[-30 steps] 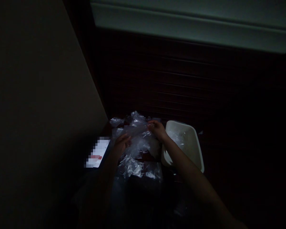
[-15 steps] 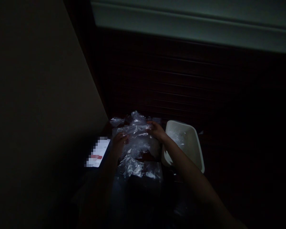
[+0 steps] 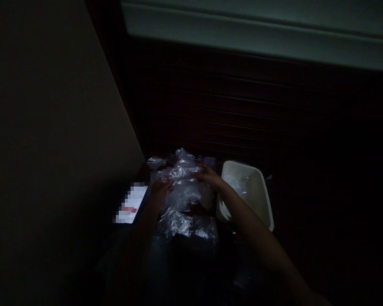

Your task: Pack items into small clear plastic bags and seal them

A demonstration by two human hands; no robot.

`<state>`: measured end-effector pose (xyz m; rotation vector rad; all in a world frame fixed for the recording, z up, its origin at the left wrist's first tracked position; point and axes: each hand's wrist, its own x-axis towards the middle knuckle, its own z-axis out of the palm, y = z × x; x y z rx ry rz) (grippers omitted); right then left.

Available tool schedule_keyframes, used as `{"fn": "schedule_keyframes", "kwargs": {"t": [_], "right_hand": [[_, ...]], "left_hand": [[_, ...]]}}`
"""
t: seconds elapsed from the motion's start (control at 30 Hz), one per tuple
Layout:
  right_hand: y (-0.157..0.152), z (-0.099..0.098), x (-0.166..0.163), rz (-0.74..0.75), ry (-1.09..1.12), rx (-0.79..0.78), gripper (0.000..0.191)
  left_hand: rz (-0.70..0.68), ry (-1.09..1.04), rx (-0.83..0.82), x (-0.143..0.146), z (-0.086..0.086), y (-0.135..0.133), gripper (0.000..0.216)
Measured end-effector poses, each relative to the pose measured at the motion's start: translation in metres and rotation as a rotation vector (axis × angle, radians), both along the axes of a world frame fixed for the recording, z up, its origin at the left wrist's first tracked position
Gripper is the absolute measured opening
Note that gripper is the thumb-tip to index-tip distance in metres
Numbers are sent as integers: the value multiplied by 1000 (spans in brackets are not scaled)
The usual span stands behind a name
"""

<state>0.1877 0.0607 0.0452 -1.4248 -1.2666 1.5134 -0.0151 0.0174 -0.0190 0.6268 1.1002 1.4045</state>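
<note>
"Down between the pale wall (image 3: 54, 106) and the white basin (image 3: 268, 202), I can see two bare hands. What are they on?"

"Clear plastic (image 3: 180, 173), thin and crinkled. It's spread between them, catching a bit of light along its upper folds."

"And the left hand (image 3: 159, 190)?"

"At the near left edge of it, fingers bent and touching the plastic. Whether they're pinched tight I can't tell; it's too dim."

"The right hand (image 3: 210, 176)?"

"Reaching in from the other side, fingertips on the far right end of the same plastic. Can't tell if those are closed on it either. The two hands are well apart from each other."

"Is that more plastic nearer the person?"

"Yes, a shiny crumpled heap (image 3: 178, 223) just below the hands, and a small twisted piece (image 3: 156, 162) up by the foot of the wall."

"What's in the basin?"

"Some clear film (image 3: 238, 183), against its left side. The right forearm passes in front of the basin's near left part."

"And that glow on the left?"

"A lit screen (image 3: 134, 203), lying slanted beside the left forearm, part of it blurred into blocks. Beyond the hands it's dark boards (image 3: 226, 97), up to a pale ledge (image 3: 258, 36)."
</note>
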Motion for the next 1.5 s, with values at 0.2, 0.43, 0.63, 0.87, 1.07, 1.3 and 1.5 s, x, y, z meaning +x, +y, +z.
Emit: {"fn": "schedule_keyframes", "kwargs": {"t": [0.2,0.43,0.63,0.87,1.07,1.3,1.5], "right_hand": [[0,-5,4,73,26,29,55],[5,-14,7,140,-31,139,24],[4,-11,3,60,73,70,18],[2,-9,5,183,67,58,33],[1,-6,4,151,65,66,18],[-2,-1,1,131,81,-52,10],[1,-5,4,106,102,-9,11]], "left_hand": [[49,-57,34,-1,1,3,31],[53,-51,20,-1,3,2,33],[-12,44,31,0,1,0,31],[26,75,63,-1,-1,2,32],[15,55,51,-1,1,1,34],[1,36,18,-2,3,1,34],[-52,-9,18,-1,4,-1,34]]}}
